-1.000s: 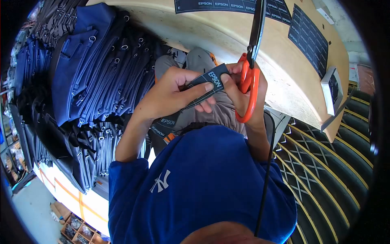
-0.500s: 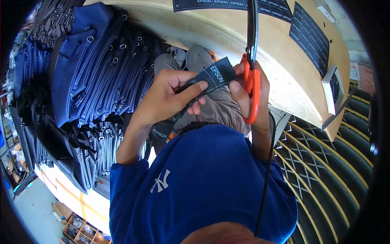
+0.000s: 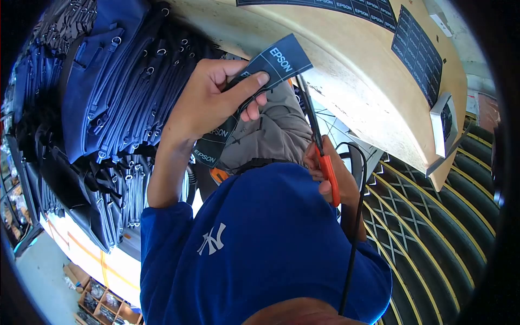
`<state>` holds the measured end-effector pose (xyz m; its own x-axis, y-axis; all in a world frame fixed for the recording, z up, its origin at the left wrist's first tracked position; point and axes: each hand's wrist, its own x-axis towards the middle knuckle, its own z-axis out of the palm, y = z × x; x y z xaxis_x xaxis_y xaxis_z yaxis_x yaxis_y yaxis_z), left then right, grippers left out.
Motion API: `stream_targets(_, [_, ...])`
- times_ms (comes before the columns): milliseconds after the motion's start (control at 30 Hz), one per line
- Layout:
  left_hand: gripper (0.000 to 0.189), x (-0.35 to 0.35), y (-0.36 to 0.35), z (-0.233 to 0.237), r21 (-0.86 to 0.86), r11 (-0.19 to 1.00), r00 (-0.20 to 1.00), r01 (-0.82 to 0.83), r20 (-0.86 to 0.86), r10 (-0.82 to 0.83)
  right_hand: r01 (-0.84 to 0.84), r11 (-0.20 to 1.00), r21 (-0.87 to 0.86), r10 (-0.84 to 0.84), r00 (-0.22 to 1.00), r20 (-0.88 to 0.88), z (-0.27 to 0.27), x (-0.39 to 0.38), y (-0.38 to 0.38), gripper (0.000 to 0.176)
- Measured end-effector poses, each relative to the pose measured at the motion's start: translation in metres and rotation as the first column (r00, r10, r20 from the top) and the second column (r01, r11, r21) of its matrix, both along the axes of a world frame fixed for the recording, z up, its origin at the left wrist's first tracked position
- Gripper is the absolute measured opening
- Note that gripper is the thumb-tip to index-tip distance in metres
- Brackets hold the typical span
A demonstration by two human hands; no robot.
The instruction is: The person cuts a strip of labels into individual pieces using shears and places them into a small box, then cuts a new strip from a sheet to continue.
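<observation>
A dark strip of EPSON labels [image 3: 280,58], marked with thin white grid lines, is pinched between the thumb and fingers of my left hand [image 3: 219,97]. Its upper end sticks up past my thumb, while the rest hangs down below the hand over my lap. My right hand [image 3: 331,170] grips the orange handles of a pair of scissors [image 3: 329,176]. The dark blades point up and to the left, with their tips right at the lower right edge of the top label.
Stacks of dark blue bags [image 3: 116,97] with metal rings fill the left side. Ahead, a pale curved table [image 3: 352,70] carries label sheets [image 3: 417,57] and a small white box [image 3: 444,124]. A black cable [image 3: 357,216] runs down my right side. Ribbed dark flooring [image 3: 428,233] lies at right.
The scissors have swung down from pointing upward to the strip's edge, and my right hand has moved lower. My left hand has raised the strip slightly up and left.
</observation>
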<state>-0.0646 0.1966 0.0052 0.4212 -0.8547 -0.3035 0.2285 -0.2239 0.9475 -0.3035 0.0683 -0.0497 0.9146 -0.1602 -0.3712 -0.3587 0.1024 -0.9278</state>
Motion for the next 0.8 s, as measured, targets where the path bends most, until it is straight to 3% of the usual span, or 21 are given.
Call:
stream_targets(167, [0.019,-0.005,-0.002,-0.004,-0.030,0.997,0.997,-0.074,0.026,0.075,-0.076,0.997,-0.021,0.074,0.995,-0.073,0.004,0.001,-0.003,0.096])
stream_targets(333, [0.021,-0.010,-0.001,-0.001,0.004,0.999,0.998,0.047,-0.038,-0.046,-0.062,0.998,0.007,0.062,0.997,-0.043,0.006,0.014,-0.005,0.098])
stream_targets(433, [0.014,-0.015,-0.001,-0.006,-0.014,1.000,1.000,0.024,-0.004,-0.024,-0.113,0.994,-0.007,0.112,0.992,-0.061,0.007,0.018,-0.008,0.099])
stream_targets(600, [0.014,-0.015,-0.001,-0.007,-0.017,1.000,1.000,0.019,-0.012,-0.019,-0.142,0.987,0.068,0.141,0.990,0.020,0.006,0.017,-0.013,0.093])
stream_targets(800, [0.020,-0.012,-0.002,-0.002,-0.010,0.999,0.998,0.046,-0.032,-0.046,-0.141,0.986,0.093,0.142,0.990,-0.007,0.006,0.015,-0.013,0.094])
